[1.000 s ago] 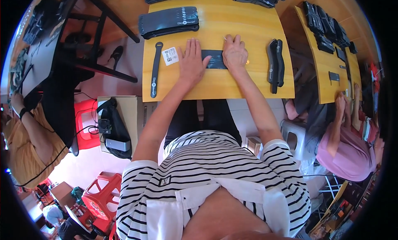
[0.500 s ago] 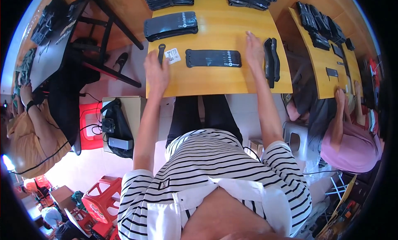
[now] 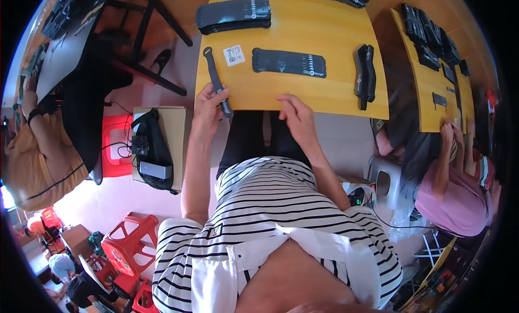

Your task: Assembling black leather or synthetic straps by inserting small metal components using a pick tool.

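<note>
While the left hand (image 3: 211, 103) is closed on a black strap (image 3: 212, 70), thumb against fingers near its lower part, the right hand (image 3: 296, 117) is by the front edge of the tabletop (image 3: 330, 97), its fingers loosely curled and somewhat apart, with nothing visible between them. The strap is at the left side of the tabletop, slanting toward the person, its lower tip reaching past the front edge. If that pinch loosened, the strap could slip off toward the floor, since part of it has no support beneath. A careless sweep to the right might also drag the white label (image 3: 234, 55), which lies just beside the strap, or knock the flat black pack (image 3: 289, 63) further askew.

As for looks, the strap is narrow, dark and fairly straight, with a slotted round head at its far end and pale print near the hand. The pack is wide and flat, slightly tilted near the middle of the tabletop, with a scalloped left end and a row of white marks toward its right; I cannot tell how many layers it has.
</note>
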`<state>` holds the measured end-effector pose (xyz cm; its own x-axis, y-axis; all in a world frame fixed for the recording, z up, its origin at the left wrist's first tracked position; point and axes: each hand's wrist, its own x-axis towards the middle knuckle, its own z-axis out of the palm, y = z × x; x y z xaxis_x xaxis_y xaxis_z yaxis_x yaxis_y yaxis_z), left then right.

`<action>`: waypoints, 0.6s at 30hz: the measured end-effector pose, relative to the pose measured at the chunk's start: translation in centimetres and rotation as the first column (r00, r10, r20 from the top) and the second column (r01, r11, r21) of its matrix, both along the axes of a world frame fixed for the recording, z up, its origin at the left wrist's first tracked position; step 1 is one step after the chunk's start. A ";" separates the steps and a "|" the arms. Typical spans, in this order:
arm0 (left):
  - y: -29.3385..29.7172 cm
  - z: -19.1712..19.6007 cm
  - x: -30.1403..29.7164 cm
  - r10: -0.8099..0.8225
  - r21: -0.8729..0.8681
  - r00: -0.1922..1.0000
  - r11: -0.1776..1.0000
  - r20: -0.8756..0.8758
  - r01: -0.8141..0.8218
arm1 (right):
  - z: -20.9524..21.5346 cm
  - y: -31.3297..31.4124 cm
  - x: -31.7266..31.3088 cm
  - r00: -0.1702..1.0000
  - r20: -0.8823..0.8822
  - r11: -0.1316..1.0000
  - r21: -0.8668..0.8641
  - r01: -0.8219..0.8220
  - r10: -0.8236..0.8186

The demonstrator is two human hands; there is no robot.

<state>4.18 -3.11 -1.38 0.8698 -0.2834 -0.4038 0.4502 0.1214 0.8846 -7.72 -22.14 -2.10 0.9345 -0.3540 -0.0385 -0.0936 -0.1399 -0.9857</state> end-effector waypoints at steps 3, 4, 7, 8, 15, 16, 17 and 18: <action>-1.5 0.5 -2.3 0.006 -0.238 1.000 0.971 -0.017 -0.010 | 2.3 3.0 1.1 0.985 -0.021 0.951 0.264 -0.159 0.171; -2.1 0.2 -2.7 0.017 -0.233 1.000 0.972 0.003 -0.016 | 2.3 3.6 1.3 0.985 -0.025 0.951 0.265 -0.159 0.172; -3.0 0.5 -3.6 0.009 -0.256 1.000 0.967 0.004 -0.008 | 2.8 4.4 1.6 0.975 -0.028 0.831 0.528 -0.172 0.220; -3.2 1.0 -3.8 -0.009 -0.281 1.000 0.960 -0.014 0.005 | 2.7 4.0 1.6 0.975 -0.031 0.833 0.527 -0.171 0.220; -3.0 2.5 -4.6 -0.114 -0.340 0.993 0.936 -0.041 0.094 | 3.2 1.5 1.3 0.950 -0.009 0.330 0.939 -0.099 0.311; -3.0 2.8 -4.5 -0.110 -0.340 0.993 0.936 -0.042 0.090 | 4.0 1.8 1.2 0.967 -0.065 0.452 0.890 -0.056 0.248; -3.0 3.2 -4.4 -0.070 -0.340 0.996 0.939 -0.061 0.045 | 4.7 2.1 1.1 0.978 -0.111 0.564 0.826 -0.009 0.178; -3.0 3.5 -4.2 -0.029 -0.340 0.996 0.940 -0.081 0.000 | 5.4 2.1 0.8 0.977 -0.111 0.563 0.827 -0.011 0.183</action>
<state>-0.04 -6.09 2.10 0.8319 -0.4287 -0.3523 0.5246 0.4007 0.7512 -6.89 -20.07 3.26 0.9086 0.0031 -0.4177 -0.3008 0.6987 -0.6491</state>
